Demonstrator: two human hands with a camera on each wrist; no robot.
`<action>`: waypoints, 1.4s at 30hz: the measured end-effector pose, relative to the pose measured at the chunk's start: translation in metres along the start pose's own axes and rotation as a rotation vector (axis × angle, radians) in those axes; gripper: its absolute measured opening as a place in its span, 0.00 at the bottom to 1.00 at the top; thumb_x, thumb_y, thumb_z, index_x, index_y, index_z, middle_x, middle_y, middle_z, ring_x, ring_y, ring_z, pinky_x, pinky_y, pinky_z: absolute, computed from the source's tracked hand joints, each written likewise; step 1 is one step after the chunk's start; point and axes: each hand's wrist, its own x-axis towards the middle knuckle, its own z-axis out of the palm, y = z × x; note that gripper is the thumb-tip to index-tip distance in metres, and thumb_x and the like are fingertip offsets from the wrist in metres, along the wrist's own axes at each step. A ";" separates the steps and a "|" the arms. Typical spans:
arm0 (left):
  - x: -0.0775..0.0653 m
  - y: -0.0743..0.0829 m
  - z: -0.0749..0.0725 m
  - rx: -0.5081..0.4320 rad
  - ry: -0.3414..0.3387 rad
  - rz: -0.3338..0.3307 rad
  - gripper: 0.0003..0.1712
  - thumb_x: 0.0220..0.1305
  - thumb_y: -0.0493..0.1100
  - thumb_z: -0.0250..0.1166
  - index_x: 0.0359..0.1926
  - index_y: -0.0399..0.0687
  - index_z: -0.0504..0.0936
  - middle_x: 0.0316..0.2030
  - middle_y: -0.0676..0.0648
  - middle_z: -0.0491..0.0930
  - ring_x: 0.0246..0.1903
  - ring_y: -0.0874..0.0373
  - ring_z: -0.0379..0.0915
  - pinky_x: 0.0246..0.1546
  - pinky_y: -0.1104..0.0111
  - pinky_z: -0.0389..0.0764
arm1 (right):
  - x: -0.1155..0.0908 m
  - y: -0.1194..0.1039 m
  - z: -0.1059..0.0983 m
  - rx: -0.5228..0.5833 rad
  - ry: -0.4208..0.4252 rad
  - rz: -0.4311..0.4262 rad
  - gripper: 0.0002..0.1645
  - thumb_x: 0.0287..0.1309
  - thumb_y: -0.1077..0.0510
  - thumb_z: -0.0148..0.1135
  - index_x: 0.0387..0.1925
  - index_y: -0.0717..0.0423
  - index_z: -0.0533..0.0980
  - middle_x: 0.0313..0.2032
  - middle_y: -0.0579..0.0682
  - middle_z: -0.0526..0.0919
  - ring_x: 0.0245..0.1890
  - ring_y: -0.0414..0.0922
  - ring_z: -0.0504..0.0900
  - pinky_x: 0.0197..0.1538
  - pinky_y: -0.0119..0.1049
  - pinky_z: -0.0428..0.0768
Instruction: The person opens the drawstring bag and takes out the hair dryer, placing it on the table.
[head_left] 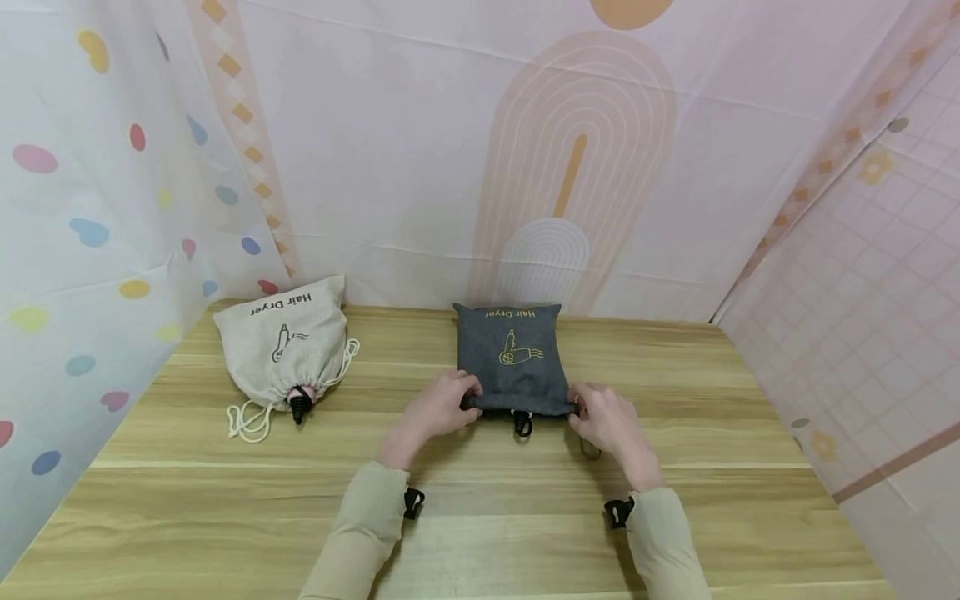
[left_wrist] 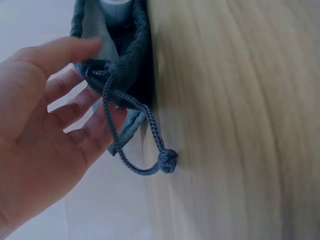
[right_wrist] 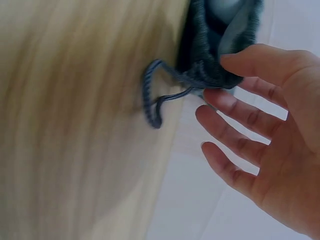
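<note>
A dark grey drawstring bag [head_left: 512, 350] with a yellow hair dryer print lies on the table, its mouth toward me. My left hand [head_left: 444, 406] holds the left corner of the mouth, thumb at the rim and fingers behind the cloth. At the right corner, my right hand [head_left: 606, 418] pinches the rim between thumb and index finger; its other fingers are spread. A black cord loop [head_left: 522, 424] pokes out of the mouth. Inside, a pale rounded object [left_wrist: 116, 11] shows partly. Knotted drawcord [left_wrist: 167, 161] hangs beside the left hand, and another cord loop [right_wrist: 150, 95] beside the right.
To the left lies a beige drawstring bag [head_left: 288, 342] printed "Hair Dryer", with white cords and a black cord end [head_left: 300, 404] sticking out. The wooden table [head_left: 510, 533] meets patterned curtains [head_left: 390, 150] at the back and both sides.
</note>
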 end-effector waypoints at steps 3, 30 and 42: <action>0.000 -0.002 -0.002 -0.043 -0.025 0.006 0.14 0.55 0.47 0.70 0.39 0.44 0.81 0.37 0.47 0.80 0.39 0.53 0.76 0.45 0.61 0.78 | -0.001 -0.008 -0.003 -0.016 -0.008 -0.013 0.14 0.50 0.58 0.69 0.41 0.54 0.79 0.36 0.50 0.82 0.28 0.44 0.80 0.28 0.38 0.77; 0.006 -0.001 0.006 0.080 0.008 -0.276 0.11 0.64 0.41 0.61 0.42 0.38 0.77 0.34 0.39 0.83 0.30 0.47 0.81 0.29 0.61 0.80 | 0.008 -0.072 0.018 -0.233 0.089 0.063 0.20 0.52 0.43 0.67 0.28 0.57 0.81 0.25 0.52 0.81 0.21 0.49 0.79 0.19 0.43 0.75; 0.009 0.006 0.013 0.107 0.003 -0.240 0.08 0.61 0.38 0.63 0.40 0.39 0.75 0.28 0.41 0.81 0.24 0.49 0.78 0.24 0.62 0.78 | 0.022 -0.083 0.026 -0.313 0.063 0.167 0.29 0.46 0.41 0.71 0.35 0.63 0.77 0.30 0.57 0.82 0.29 0.52 0.82 0.27 0.46 0.81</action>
